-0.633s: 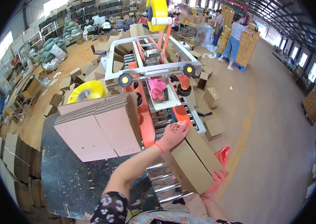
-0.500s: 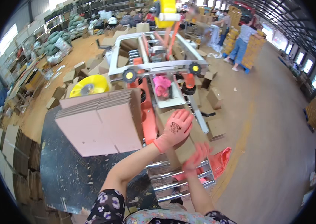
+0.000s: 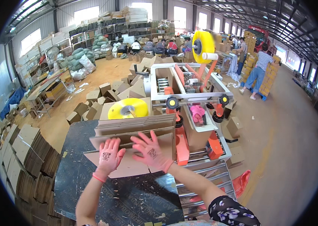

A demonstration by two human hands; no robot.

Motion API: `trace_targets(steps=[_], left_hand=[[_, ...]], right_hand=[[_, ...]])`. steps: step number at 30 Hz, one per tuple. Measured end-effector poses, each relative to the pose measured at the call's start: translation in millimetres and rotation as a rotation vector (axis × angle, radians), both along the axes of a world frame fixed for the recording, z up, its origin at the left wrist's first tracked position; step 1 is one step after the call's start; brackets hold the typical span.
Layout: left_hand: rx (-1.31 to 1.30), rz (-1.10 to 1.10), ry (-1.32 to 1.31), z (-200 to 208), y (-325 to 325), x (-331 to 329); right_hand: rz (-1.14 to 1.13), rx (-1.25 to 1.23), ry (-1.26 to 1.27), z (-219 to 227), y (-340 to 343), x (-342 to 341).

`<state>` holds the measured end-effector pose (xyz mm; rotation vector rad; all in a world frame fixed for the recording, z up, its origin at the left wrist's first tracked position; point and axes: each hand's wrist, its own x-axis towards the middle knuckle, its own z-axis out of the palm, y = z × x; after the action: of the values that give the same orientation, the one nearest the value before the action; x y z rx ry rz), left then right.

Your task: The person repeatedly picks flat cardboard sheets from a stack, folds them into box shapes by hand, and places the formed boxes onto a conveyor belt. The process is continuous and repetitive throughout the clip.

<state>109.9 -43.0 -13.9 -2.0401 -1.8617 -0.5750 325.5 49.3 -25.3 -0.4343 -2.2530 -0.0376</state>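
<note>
My left hand (image 3: pixel 108 156), in a pink glove, lies with fingers stretched against the front flattened cardboard box (image 3: pixel 129 165), near its upper edge. My right hand (image 3: pixel 152 152), gloved alike, is beside it with fingers spread over the same cardboard. Neither hand is closed round it. Behind this front sheet, more flattened boxes (image 3: pixel 136 126) stand on edge on the dark table (image 3: pixel 117 196). To the right, a brown carton (image 3: pixel 198 137) sits in the carton-taping machine (image 3: pixel 189 98), partly under its white tray.
A yellow tape roll (image 3: pixel 128 108) lies behind the stack; another (image 3: pixel 203 46) is mounted on the machine. Metal rollers (image 3: pixel 204 180) run at my right, beside a red bag (image 3: pixel 241 182). Stacked cardboard (image 3: pixel 27 150) stands at left. A person (image 3: pixel 258 71) stands by a loaded pallet.
Both hands have left the carton at the rollers and moved left onto the cardboard stack. The carton is now farther into the machine. The view has swung left and up.
</note>
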Motion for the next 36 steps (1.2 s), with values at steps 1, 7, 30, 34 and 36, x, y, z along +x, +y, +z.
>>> trace_targets(steps=[1, 7, 30, 34, 36], left_hand=[[-0.144, -0.044, -0.059, 9.3, -5.2, -3.9], [-0.297, 0.422, 0.060, 50.6, -12.8, -33.3], [0.096, -0.290, -0.129, -1.6, -146.5, 111.4], [-0.987, -0.231, -1.048, 6.7, -51.2, 167.5], [-1.074, -0.453, -1.104, 20.9, -6.5, 223.5]], right_hand=[[-0.028, 0.000, 0.049, -2.6, -14.8, -2.6], [0.473, -0.373, -0.142, 53.4, -100.6, 100.0], [-0.083, -0.491, -0.209, 10.5, -227.9, 247.7], [-0.236, -0.532, 0.205, -47.9, -243.9, 283.9], [-0.426, -0.388, 0.493, -51.9, -243.3, 299.6]])
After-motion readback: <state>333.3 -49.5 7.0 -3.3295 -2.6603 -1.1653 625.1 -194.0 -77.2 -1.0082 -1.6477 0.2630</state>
